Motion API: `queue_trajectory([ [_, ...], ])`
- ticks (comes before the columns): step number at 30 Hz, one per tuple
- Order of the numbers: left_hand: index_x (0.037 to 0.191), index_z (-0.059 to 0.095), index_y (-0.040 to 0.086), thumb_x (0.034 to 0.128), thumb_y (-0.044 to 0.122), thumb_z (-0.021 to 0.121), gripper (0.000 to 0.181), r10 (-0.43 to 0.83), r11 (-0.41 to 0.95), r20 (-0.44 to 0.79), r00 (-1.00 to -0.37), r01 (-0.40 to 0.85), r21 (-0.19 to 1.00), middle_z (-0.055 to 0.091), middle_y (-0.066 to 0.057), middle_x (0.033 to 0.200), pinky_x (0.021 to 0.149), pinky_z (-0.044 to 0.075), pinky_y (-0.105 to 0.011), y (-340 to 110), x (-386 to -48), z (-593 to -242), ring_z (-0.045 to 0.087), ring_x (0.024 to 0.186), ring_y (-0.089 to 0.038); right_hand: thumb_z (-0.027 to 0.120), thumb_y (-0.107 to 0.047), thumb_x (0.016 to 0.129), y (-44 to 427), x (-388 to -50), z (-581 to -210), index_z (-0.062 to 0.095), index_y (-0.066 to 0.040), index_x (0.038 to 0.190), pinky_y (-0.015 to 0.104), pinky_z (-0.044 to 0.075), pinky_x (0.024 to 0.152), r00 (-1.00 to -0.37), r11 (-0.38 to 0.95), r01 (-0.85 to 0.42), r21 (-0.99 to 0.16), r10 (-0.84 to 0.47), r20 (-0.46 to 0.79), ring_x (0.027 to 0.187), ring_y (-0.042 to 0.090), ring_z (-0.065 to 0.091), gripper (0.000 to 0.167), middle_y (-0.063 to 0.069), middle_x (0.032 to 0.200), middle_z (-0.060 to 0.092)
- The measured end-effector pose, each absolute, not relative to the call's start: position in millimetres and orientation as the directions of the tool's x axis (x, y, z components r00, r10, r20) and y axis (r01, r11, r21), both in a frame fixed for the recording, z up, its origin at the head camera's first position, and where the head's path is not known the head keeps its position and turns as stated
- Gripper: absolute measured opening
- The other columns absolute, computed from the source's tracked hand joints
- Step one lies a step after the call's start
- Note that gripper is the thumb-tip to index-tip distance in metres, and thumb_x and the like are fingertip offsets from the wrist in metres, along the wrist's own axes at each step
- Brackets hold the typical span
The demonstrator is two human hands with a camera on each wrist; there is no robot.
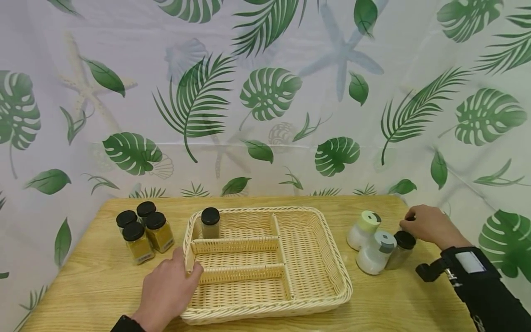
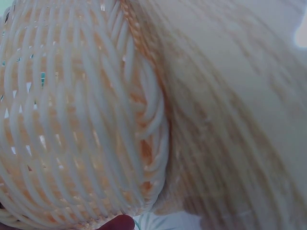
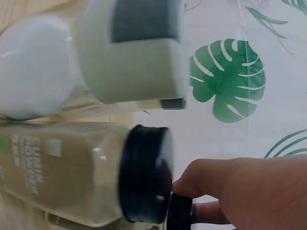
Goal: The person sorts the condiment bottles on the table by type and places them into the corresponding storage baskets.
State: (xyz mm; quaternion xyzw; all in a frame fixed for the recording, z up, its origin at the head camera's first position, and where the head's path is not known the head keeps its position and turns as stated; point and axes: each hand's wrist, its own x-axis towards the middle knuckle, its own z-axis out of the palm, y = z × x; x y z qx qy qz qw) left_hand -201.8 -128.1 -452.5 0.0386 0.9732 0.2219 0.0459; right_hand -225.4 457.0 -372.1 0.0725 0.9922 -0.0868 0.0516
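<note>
My left hand (image 1: 170, 288) grips the left rim of a pale wicker basket (image 1: 309, 258) with several compartments. In the left wrist view the basket's woven side (image 2: 72, 120) fills much of the picture, with one fingertip (image 2: 121, 223) at the bottom edge. Inside the far left compartment stands a spice jar (image 1: 210, 228) with a black lid. My right hand (image 1: 433, 226) pinches the black lid (image 3: 180, 213) of a jar mostly hidden behind a cumin powder jar (image 3: 62, 167). Two white-filled shakers, one with a pale green cap (image 1: 368, 221) and one with a grey-white cap (image 1: 384, 242), stand beside them.
Several black-lidded spice jars (image 1: 141, 249) with yellowish contents cluster left of the basket. Everything stands on a wooden table (image 1: 83, 286). Behind it hangs a white cloth (image 1: 265, 166) with a leaf print.
</note>
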Motion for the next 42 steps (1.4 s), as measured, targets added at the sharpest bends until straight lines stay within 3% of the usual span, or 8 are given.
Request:
queue_trajectory([
  [5,0.135,0.047,-0.007,0.1006,0.048,0.047,0.065,0.099,0.897,-0.057,-0.993,0.065,0.437,0.055,-0.003,0.067,0.049,0.038,-0.035,-127,-202,-452,0.055,0.058,-0.017,0.061,-0.023,0.093,457,-226,-363,0.063,0.014,0.111,0.045,0.053,0.064,-0.989,0.974,0.145,-0.172,0.137,-0.057,0.08,0.035,0.063,0.042,0.03,0.101,0.066],
  [16,0.142,0.041,-0.011,0.1002,0.059,0.04,0.081,0.111,0.903,-0.078,-0.991,0.068,0.424,0.058,-0.004,0.071,0.052,0.044,-0.039,-129,-202,-452,0.062,0.067,-0.02,0.058,-0.026,0.095,441,-228,-327,0.064,0.012,0.112,0.046,0.053,0.065,-0.995,0.983,0.089,-0.163,0.093,0.02,0.08,0.034,0.064,0.042,0.03,0.105,0.067],
  [26,0.141,0.042,-0.01,0.1007,0.056,0.041,0.077,0.112,0.902,-0.073,-0.991,0.071,0.425,0.056,-0.003,0.07,0.05,0.042,-0.038,-129,-201,-452,0.06,0.065,-0.019,0.058,-0.025,0.096,413,-231,-301,0.066,0.008,0.11,0.051,0.051,0.07,-0.995,0.991,0.024,-0.13,0.037,0.097,0.084,0.036,0.063,0.037,0.028,0.103,0.066],
  [42,0.135,0.048,-0.006,0.1007,0.05,0.045,0.065,0.101,0.905,-0.038,-0.994,0.076,0.418,0.057,-0.002,0.07,0.052,0.04,-0.036,-129,-201,-454,0.059,0.063,-0.018,0.059,-0.024,0.093,346,-238,-280,0.068,0.004,0.111,0.041,0.049,0.065,-0.988,0.984,-0.074,-0.159,-0.05,0.148,0.085,0.032,0.058,0.034,0.024,0.106,0.065],
])
